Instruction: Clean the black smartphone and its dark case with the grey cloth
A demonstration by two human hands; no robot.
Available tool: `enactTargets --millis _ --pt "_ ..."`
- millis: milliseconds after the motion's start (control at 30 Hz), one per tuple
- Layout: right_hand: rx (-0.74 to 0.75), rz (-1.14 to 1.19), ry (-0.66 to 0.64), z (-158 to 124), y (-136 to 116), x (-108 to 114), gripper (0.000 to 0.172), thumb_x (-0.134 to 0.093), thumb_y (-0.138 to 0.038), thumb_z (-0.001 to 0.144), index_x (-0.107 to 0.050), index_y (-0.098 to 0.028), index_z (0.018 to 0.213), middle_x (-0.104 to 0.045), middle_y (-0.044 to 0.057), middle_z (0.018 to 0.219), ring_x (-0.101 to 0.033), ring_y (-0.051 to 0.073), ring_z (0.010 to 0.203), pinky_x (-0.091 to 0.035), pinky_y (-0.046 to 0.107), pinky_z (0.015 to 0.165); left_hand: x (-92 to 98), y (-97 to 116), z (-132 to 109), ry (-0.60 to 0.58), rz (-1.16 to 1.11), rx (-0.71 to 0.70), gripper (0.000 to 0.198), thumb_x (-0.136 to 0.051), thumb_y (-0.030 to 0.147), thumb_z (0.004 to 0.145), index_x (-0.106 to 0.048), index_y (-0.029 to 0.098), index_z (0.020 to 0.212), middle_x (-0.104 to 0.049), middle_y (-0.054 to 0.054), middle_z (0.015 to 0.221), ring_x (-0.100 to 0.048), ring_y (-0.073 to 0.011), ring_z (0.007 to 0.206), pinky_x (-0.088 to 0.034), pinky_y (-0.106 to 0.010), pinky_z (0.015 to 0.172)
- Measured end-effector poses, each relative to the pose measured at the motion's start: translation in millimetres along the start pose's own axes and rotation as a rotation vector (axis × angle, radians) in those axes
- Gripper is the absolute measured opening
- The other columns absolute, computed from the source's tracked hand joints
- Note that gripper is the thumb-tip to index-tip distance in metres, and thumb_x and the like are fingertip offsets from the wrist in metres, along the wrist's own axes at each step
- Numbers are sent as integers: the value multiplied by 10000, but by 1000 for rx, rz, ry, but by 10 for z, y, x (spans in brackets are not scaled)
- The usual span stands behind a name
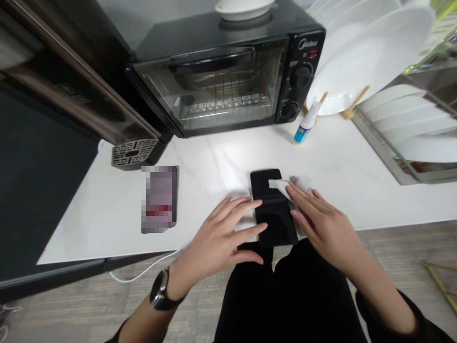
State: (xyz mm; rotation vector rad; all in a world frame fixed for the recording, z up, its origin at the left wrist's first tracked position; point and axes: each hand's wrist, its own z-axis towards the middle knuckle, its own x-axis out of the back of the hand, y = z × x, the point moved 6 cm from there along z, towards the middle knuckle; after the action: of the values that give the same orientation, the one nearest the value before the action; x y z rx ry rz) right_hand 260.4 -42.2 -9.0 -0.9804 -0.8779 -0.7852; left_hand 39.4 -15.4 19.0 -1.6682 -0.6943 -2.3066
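Note:
A black, phone-like flat object (274, 221) lies on the white counter near its front edge. My left hand (224, 233), with a watch on the wrist, is at its left side, fingers spread, with two fingertips at the object's left edge. On the right, my right hand (319, 224) has its fingers pressed together on a white wipe or tissue (281, 186), which reaches over the object's upper right part. A smaller grey, crumpled-looking bit shows just beyond those fingertips.
Left on the counter lies a partly pixelated flat item (174, 195). Behind stand a black toaster oven (221, 90) and a machine with a drip tray (133, 153). A small spray bottle (303, 129), white plates (371, 57) and a dish rack (382, 152) stand to the right.

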Motion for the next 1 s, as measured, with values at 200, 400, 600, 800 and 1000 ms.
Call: enactTargets --millis 200,400,600,800,1000 --pt "-48 50 31 221 211 -24 492 -449 -73 1015 -619 -188 1461 -733 113 1384 -778 302 1150 -666 438 930 -20 -75 584 -240 20 -203 886 -725 650 882 -429 257 1619 -290 -89 1761 -237 -297 1646 -162 -595 1353" --pt "-149 139 159 885 490 365 366 -522 -117 955 -790 -187 1194 -845 92 1055 -816 291 924 -605 373 821 -152 -254 1053 -194 -19 -223 973 -831 733 713 -594 208 1498 112 -153 1790 -205 -444 1635 -178 -614 1334" --pt "8 266 212 1612 327 515 386 -503 -125 898 -813 -206 1114 -829 76 983 -766 279 894 -537 382 842 27 -584 1131 7 36 -84 767 -911 611 698 -690 137 1260 114 -164 1795 -367 -456 1562 -375 -594 1265" --pt "-71 665 114 1870 465 50 325 -582 -295 912 -771 -190 1155 -809 89 1115 -732 284 995 -536 435 933 138 -804 1120 80 90 26 759 -915 542 736 -596 177 1320 -211 -193 1761 -518 -380 1454 -441 -554 1185" --pt "-118 951 -267 1723 469 -334 547 -508 -643 965 -788 -180 1041 -809 102 945 -758 256 894 -593 379 780 28 -920 1135 87 110 103 814 -869 571 790 -519 155 1397 -482 -202 1581 -551 -351 1403 -425 -475 1122"
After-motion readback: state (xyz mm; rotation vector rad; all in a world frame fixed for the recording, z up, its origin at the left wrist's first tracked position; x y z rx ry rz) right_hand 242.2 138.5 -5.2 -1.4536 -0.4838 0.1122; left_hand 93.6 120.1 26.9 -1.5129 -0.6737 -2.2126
